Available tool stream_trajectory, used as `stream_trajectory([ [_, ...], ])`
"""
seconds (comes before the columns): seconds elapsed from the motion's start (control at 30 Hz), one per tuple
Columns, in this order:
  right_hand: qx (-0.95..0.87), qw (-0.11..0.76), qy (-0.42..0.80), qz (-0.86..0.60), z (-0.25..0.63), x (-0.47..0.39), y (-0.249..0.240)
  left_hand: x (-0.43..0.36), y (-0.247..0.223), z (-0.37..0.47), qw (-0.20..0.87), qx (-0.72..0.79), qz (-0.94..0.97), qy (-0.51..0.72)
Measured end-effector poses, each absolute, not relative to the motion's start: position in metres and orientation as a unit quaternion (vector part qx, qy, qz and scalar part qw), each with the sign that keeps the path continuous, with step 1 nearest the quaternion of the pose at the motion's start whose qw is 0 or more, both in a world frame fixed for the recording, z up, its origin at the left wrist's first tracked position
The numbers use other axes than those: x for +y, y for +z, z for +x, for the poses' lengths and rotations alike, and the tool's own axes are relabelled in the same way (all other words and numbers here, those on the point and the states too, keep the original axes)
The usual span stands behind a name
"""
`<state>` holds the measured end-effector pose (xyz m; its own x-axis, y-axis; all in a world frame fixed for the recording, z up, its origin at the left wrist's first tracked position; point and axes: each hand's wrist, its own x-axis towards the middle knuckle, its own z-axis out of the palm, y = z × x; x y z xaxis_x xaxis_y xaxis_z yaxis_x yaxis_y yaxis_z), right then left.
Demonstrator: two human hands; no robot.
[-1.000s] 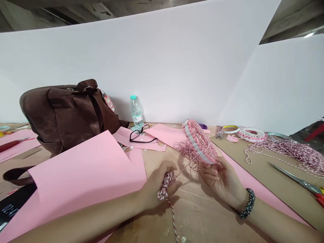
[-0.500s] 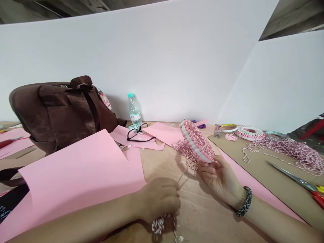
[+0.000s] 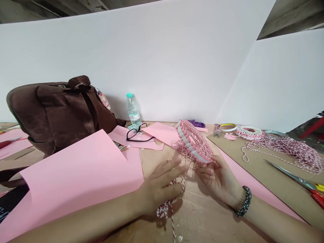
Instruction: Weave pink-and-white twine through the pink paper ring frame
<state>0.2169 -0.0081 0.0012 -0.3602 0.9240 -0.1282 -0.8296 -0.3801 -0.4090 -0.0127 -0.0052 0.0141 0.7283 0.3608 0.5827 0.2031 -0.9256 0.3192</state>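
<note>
My right hand (image 3: 219,179) grips the lower rim of a ring (image 3: 191,145) with a pleated pink and white edge and red-and-white twine strung across it. The ring is tilted above the table. Left of it, my left hand (image 3: 164,182) has its fingers stretched out, with a small bundle of red-and-white twine (image 3: 163,210) held under the palm. Twine loops show between its fingers, and a strand hangs down from the bundle. The left thumb is hidden. Loose twine (image 3: 181,146) lies behind the ring.
A brown bag (image 3: 63,114), pink sheets (image 3: 83,165), black glasses (image 3: 139,136) and a bottle (image 3: 133,111) are on the left and behind. On the right are scissors (image 3: 293,177), a twine pile (image 3: 293,150), another pleated ring (image 3: 249,132) and a tape roll (image 3: 227,127).
My left hand has risen toward the ring and its fingers have spread from a fist, the twine bundle moving with it. The ring has shifted slightly left in my right hand.
</note>
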Motion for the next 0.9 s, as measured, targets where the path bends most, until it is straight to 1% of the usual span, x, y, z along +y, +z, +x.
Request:
stream_trajectory([
  [0.07, -0.148, 0.544, 0.807, -0.178, 0.216, -0.009, 0.002, -0.007, 0.013, -0.015, 0.059, 0.078, 0.944, 0.315],
  [0.17, -0.161, 0.549, 0.798, -0.189, 0.215, -0.011, 0.004, -0.008, 0.010, -0.015, 0.083, 0.061, 0.947, 0.305],
  [0.23, -0.165, 0.553, 0.794, -0.190, 0.215, -0.011, 0.004, -0.009, 0.008, -0.013, 0.101, 0.128, 0.934, 0.317],
  [0.37, -0.167, 0.554, 0.794, -0.188, 0.216, -0.010, 0.004, -0.009, 0.011, -0.008, 0.149, 0.345, 0.880, 0.291],
  [0.43, -0.170, 0.549, 0.796, -0.191, 0.216, -0.010, 0.004, -0.008, 0.015, -0.006, 0.166, 0.364, 0.879, 0.260],
  [0.47, -0.170, 0.550, 0.795, -0.192, 0.216, -0.010, 0.004, -0.007, 0.017, -0.005, 0.149, 0.347, 0.892, 0.249],
  [0.53, -0.168, 0.558, 0.790, -0.193, 0.215, -0.009, 0.004, -0.007, 0.020, -0.006, 0.070, 0.267, 0.929, 0.246],
  [0.6, -0.165, 0.565, 0.785, -0.194, 0.215, -0.009, 0.004, -0.008, 0.021, -0.007, -0.007, 0.167, 0.948, 0.272],
  [0.67, -0.164, 0.562, 0.786, -0.200, 0.214, -0.010, 0.005, -0.011, 0.022, -0.009, -0.048, 0.099, 0.947, 0.303],
  [0.77, -0.166, 0.558, 0.786, -0.210, 0.213, -0.011, 0.006, -0.013, 0.023, -0.010, -0.064, 0.062, 0.953, 0.289],
  [0.9, -0.166, 0.554, 0.788, -0.209, 0.213, -0.011, 0.007, -0.012, 0.028, -0.008, -0.046, 0.050, 0.967, 0.246],
])
